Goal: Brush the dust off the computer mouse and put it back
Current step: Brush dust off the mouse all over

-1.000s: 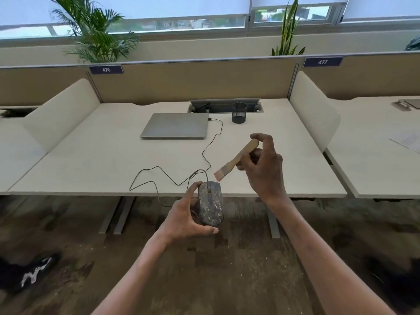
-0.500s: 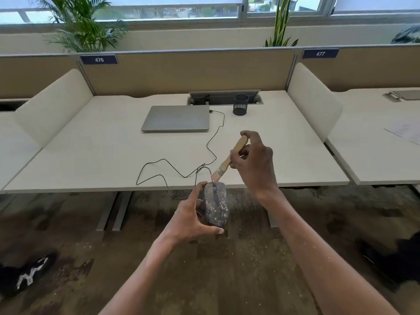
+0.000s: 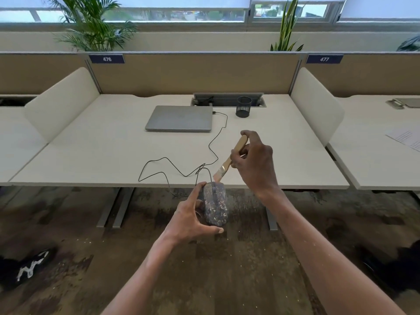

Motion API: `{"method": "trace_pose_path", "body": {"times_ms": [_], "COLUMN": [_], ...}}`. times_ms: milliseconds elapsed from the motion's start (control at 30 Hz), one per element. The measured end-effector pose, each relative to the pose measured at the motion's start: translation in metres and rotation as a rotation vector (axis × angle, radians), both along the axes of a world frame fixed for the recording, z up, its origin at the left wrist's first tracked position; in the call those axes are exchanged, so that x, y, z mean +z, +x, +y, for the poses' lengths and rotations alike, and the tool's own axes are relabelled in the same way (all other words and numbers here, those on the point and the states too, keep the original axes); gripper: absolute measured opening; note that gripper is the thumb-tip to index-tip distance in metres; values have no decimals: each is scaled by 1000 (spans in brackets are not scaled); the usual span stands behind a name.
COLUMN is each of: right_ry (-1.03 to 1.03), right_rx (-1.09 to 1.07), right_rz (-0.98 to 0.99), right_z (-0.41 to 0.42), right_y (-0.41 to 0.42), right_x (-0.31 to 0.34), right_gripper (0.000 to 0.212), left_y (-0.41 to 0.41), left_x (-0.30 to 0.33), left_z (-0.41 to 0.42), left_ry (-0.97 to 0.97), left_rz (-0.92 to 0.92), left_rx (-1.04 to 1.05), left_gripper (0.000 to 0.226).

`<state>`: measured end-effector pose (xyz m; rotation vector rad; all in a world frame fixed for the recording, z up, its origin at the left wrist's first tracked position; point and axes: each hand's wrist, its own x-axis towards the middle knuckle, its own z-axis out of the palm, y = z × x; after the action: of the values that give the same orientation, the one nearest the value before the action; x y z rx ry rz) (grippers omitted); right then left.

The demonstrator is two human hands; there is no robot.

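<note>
My left hand (image 3: 189, 220) grips a dark wired computer mouse (image 3: 215, 204) speckled with pale dust, held in the air just in front of the desk's near edge. My right hand (image 3: 255, 162) holds a small wooden-handled brush (image 3: 229, 160) tilted down to the left. Its bristles hover just above the mouse's front end; I cannot tell if they touch. The mouse's black cable (image 3: 181, 169) loops over the pale desk (image 3: 113, 155) and runs up to the laptop.
A closed grey laptop (image 3: 179, 118) and a black mesh pen cup (image 3: 243, 107) stand at the back of the desk by a cable hatch. White side dividers (image 3: 316, 108) flank the desk. Below is dark patterned carpet with pale specks and grey desk legs (image 3: 114, 206).
The brush has tilted steeper and come down toward the mouse's front end. The view has tipped slightly downward. My left hand keeps its hold on the mouse.
</note>
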<state>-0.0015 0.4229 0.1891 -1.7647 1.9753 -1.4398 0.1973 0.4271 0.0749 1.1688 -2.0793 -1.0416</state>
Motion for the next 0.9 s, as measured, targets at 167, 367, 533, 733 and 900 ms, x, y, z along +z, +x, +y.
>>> {"method": "trace_pose_path", "body": {"times_ms": [167, 367, 533, 733, 900], "right_ry": [56, 45, -6, 53, -2], "right_rx": [0, -56, -17, -50, -55], "right_rz": [-15, 5, -54, -90, -110], "right_z": [3, 9, 6, 14, 10], "right_y": [3, -5, 6, 0, 3], "right_x": [-7, -5, 0, -9, -2], "right_gripper": [48, 51, 51, 50, 51], "left_y": [5, 11, 9, 10, 6], "left_x": [7, 8, 8, 4, 2], "left_z": [2, 4, 5, 2, -2], "left_ry": [0, 29, 46, 34, 3], "left_rz": [-46, -44, -44, -29, -2], "left_rx": [37, 54, 36, 28, 15], "left_gripper": [131, 133, 129, 129, 129]}}
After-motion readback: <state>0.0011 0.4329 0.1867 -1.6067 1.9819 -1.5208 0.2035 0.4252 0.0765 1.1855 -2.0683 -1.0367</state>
